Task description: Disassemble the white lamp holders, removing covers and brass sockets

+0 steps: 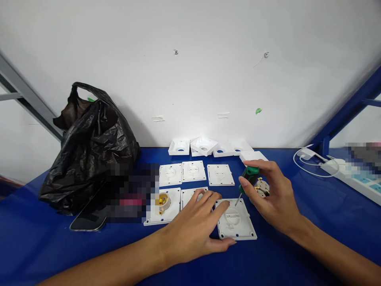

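Between the thumb and fingers of my right hand (275,196) is a screwdriver (249,176) with a green and black handle. Its thin metal shaft slants down to the upper part of a white square plastic plate (245,222). That plate lies on the blue table, a round raised ring at its middle. My left hand (199,222) grips the plate's left side, forefinger at the top edge and thumb at the bottom edge. Beside the right hand, partly hidden by it, sits a beige part with brass contacts (262,187). Another white plate (186,195) is partly covered by my left fingers.
A plate with a brass-lined socket (163,202) lies left, with several bare plates (220,174) behind. White covers (180,147) line the wall. A black plastic bag (95,151) and phone (89,216) are left; a power strip (354,174) with white cable is right.
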`<state>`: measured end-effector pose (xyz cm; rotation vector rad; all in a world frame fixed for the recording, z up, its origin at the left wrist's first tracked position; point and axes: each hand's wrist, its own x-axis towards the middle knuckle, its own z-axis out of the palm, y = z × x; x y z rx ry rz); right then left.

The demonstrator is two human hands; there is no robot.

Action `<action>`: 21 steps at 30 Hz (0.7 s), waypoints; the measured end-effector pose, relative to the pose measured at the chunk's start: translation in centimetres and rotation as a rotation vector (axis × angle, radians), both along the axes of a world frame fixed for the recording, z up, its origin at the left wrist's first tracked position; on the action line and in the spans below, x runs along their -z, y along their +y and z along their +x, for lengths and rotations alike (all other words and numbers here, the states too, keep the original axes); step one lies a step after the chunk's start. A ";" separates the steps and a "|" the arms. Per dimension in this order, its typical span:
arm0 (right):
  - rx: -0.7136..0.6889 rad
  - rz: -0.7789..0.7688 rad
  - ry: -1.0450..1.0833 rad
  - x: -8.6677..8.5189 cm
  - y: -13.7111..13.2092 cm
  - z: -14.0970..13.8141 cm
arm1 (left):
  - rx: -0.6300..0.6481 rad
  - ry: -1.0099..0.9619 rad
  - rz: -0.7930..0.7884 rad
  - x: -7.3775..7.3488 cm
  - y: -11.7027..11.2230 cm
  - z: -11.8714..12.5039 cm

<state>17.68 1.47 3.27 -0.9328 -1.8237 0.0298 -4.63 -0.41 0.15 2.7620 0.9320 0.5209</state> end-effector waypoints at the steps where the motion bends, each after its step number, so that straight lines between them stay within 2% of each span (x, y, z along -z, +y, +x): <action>1: 0.001 0.000 0.001 0.0 0.0 0.0 | 0.002 0.001 -0.001 0.0 0.0 0.0; 8: 0.000 0.006 -0.006 0.1 0.0 0.0 | -0.012 0.008 0.029 0.1 -0.1 0.0; 14: 0.059 0.118 -0.060 -0.4 0.0 0.3 | -0.096 0.052 0.044 0.0 -0.3 0.2; 18: 0.071 0.167 0.050 -0.1 0.2 0.8 | -0.141 0.074 0.051 0.2 -0.2 0.3; 21: 0.053 0.139 0.084 0.1 0.2 0.7 | -0.153 0.088 0.059 0.2 -0.2 0.3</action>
